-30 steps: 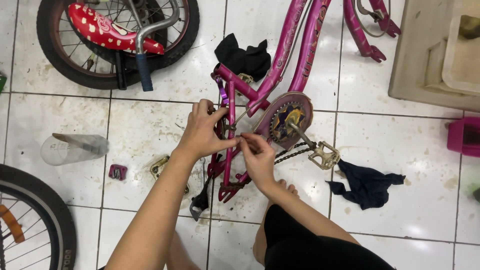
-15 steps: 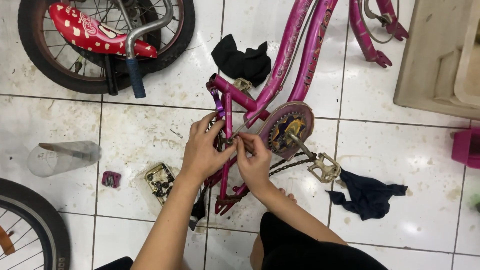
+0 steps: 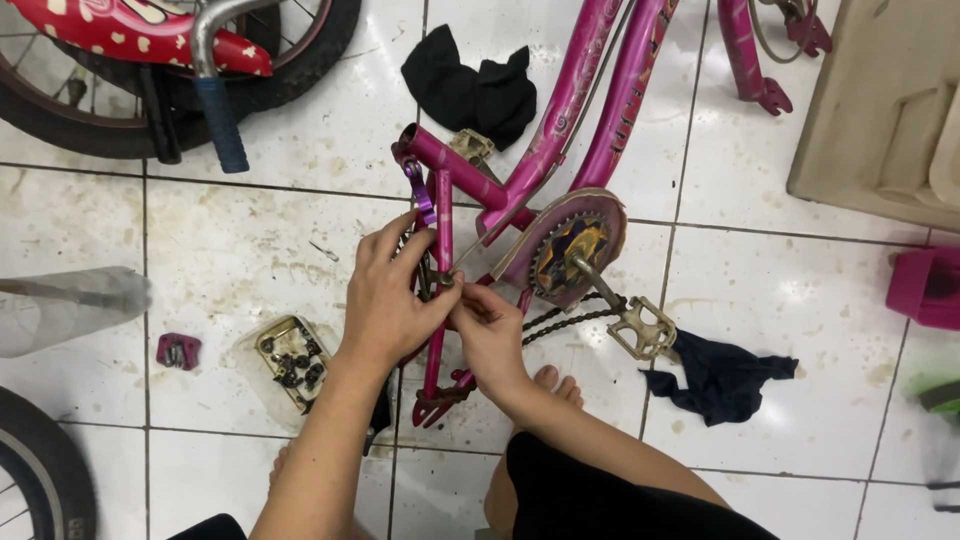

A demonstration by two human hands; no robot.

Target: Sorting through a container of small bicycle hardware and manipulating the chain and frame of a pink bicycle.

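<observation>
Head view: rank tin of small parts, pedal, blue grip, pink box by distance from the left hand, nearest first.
From the left hand:
1. Tin of small parts, just to its left on the floor.
2. Pedal, to the right, past the chainring.
3. Blue grip, upper left.
4. Pink box, far right edge.

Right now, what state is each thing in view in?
Pink bike frame: lying on the tiled floor, no rear wheel.
Chain: slack, hanging off the chainwheel.
Pedal: on its crank.
Left hand: closed around the rear stay.
Right hand: fingers pinching at the same stay.
Parts tray: open, holding small dark parts.
Black rag: crumpled.
Dark blue rag: crumpled.
</observation>
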